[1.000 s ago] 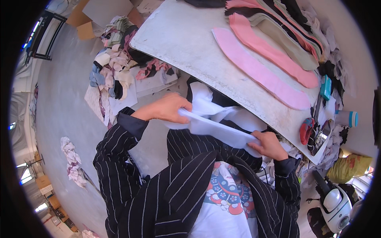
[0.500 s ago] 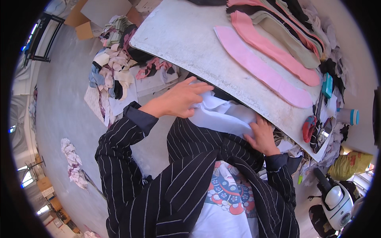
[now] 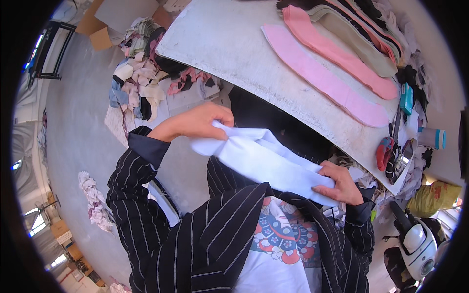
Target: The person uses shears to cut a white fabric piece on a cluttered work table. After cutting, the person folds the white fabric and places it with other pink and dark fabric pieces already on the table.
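Observation:
A strip of pale bluish-white fabric [image 3: 271, 158], folded and slightly bent, stretches between my two hands above my lap. At its left end my left hand [image 3: 205, 124] pinches it between thumb and fingers. My right hand [image 3: 339, 183] grips the other end, thumb on top. The fabric is off the table, just in front of its near edge. Below that edge a dark space or dark cloth shows. On the white table [image 3: 220, 44] lie a curved pale pink strip [image 3: 325, 78] and a coral pink strip [image 3: 342, 58], both beyond my hands.
More curved strips [image 3: 364, 39] in grey-green, black and pink lie at the far right. A teal box [image 3: 406, 99] and a red object [image 3: 384, 153] sit by the table's right edge. Fabric scraps [image 3: 139, 80] are heaped at left. A white scooter [image 3: 420, 246] stands lower right.
Both hands have drawn the white fabric out from the table edge toward me and spread it wider. My left hand moved left and down, my right hand right and down.

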Tool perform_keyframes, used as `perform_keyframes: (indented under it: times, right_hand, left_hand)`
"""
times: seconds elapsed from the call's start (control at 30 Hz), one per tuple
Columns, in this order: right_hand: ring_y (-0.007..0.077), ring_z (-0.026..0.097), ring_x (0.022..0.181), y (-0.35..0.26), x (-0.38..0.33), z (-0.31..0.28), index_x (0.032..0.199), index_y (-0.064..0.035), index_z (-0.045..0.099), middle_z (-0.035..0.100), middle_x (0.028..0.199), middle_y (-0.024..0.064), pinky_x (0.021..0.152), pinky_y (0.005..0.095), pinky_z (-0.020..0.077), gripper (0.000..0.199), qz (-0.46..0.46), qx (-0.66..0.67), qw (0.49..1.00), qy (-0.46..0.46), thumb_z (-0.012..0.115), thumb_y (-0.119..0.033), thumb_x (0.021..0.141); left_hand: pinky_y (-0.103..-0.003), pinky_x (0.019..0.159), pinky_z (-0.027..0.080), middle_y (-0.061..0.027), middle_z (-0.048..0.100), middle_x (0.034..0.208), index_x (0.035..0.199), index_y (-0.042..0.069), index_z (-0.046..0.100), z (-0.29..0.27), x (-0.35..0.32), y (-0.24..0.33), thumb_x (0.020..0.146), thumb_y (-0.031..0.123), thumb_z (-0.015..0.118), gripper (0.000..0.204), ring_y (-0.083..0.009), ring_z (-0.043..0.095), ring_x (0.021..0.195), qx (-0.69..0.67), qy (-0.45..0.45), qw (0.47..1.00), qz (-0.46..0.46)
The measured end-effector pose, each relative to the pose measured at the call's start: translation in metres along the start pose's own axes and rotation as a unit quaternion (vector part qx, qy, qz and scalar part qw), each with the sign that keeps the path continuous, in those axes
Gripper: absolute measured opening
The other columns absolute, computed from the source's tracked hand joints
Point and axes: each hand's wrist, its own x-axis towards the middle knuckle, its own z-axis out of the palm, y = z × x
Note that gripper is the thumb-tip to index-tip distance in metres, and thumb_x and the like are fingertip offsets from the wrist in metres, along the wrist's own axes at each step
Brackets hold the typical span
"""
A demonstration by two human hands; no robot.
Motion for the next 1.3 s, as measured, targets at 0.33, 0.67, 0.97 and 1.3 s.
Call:
perform_keyframes:
  times: [0.33, 0.67, 0.97, 1.3]
  right_hand:
    - [0.0379, 0.049, 0.121, 0.01, -0.002, 0.024, 0.099, -0.0011, 0.062, 0.054, 0.125, 0.0201, 0.098, 0.0486, 0.0408, 0.039, 0.051, -0.441, 0.894, 0.056, 0.079, -0.02, 0.069]
    - [0.0344, 0.064, 0.088, -0.035, 0.155, 0.077, 0.109, -0.0033, 0.061, 0.065, 0.094, 0.0165, 0.074, 0.0396, 0.0508, 0.039, -0.123, -0.064, 0.981, 0.135, 0.075, -0.017, 0.076]
    - [0.0337, 0.062, 0.092, -0.023, 0.16, 0.085, 0.109, -0.0037, 0.06, 0.063, 0.101, 0.0147, 0.075, 0.0397, 0.0499, 0.039, -0.117, -0.096, 0.959, 0.241, 0.073, -0.01, 0.073]
    - [0.0315, 0.055, 0.101, -0.018, 0.161, 0.086, 0.111, -0.0046, 0.058, 0.057, 0.108, 0.012, 0.081, 0.0393, 0.0461, 0.046, -0.114, -0.165, 0.944, 0.263, 0.075, -0.009, 0.069]
  left_hand:
    - [-0.05, 0.11, 0.03, -0.0109, 0.058, 0.124, 0.086, 0.006, 0.062, 0.022, 0.004, 0.021, 0.068, 0.021, 0.08, 0.029, -0.0335, 0.042, 0.132, 0.344, 0.16, 0.92, 0.096]
    - [-0.033, 0.08, 0.05, -0.0032, 0.064, 0.092, 0.103, 0.006, 0.061, 0.01, 0.004, 0.045, 0.067, 0.015, 0.084, 0.044, -0.0156, 0.064, 0.087, 0.104, 0.162, 0.978, -0.075]
    - [-0.026, 0.081, 0.051, -0.0055, 0.065, 0.1, 0.135, 0.006, 0.047, 0.057, 0.007, -0.015, 0.073, -0.002, 0.076, 0.07, -0.0122, 0.063, 0.091, -0.299, 0.368, 0.88, -0.018]
    - [-0.027, 0.087, 0.051, -0.0085, 0.068, 0.105, 0.134, 0.004, 0.047, 0.064, 0.02, -0.038, 0.079, -0.001, 0.074, 0.061, -0.0135, 0.065, 0.097, -0.403, 0.434, 0.805, -0.03]
